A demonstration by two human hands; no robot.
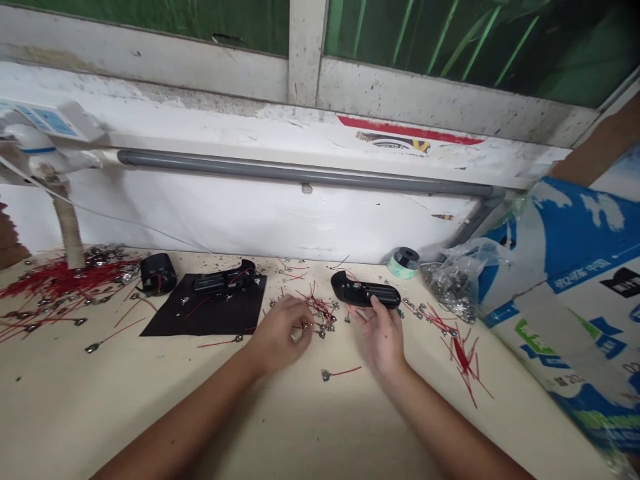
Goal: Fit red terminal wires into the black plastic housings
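My right hand [383, 333] grips a black plastic housing [367, 291], thumb on its near side and fingers beneath; a thin red wire shows at its raised left end. To the left, my left hand [285, 331] has its fingers curled together beside a small pile of metal pieces with red wires [325, 313]; what lies between the fingertips is too small to name. A similar black housing [225, 279] rests on a black sheet [225, 313]. One metal piece with a red wire [327, 376] lies in front of the hands on the table [280, 433].
A large heap of red wires [75, 277] and a black part [158, 273] are at the left. Toward the back right stand a tape roll [404, 262] and a plastic bag of metal pieces [455, 287]. A blue and white package [575, 300] borders the right side.
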